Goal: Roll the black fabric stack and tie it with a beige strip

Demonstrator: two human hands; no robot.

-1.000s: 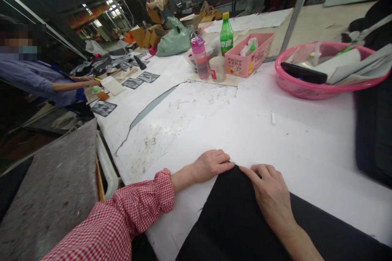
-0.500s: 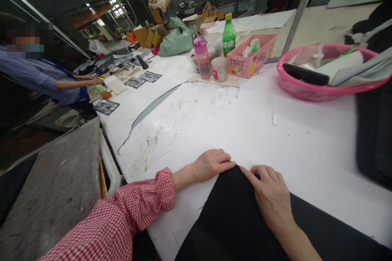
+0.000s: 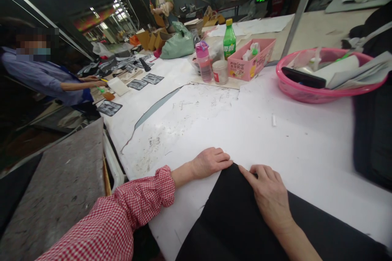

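Observation:
A large sheet of black fabric (image 3: 232, 216) lies on the white-covered table (image 3: 254, 130), its pointed corner facing away from me. At that corner my left hand (image 3: 211, 163) is closed, with thumb and fingertips pinching the tip. My right hand (image 3: 271, 193) lies over the fabric's right edge just beside it. Its index finger reaches toward the corner while the other fingers curl at the edge, closed on the cloth. The undersides of the right fingers are hidden. A small white stick (image 3: 273, 120) rests on the table beyond my right hand.
A pink basket (image 3: 324, 94) holding a phone and papers stands at right. Further back are a pink box (image 3: 240, 69), a green bottle (image 3: 229, 40), a pink water bottle (image 3: 204, 63) and a jar (image 3: 220, 72). A co-worker (image 3: 45, 73) handles pieces at far left; another person stands behind.
The view has shifted slightly. Both hands stay at the fabric's corner, almost unmoved, and the cloth lies as before.

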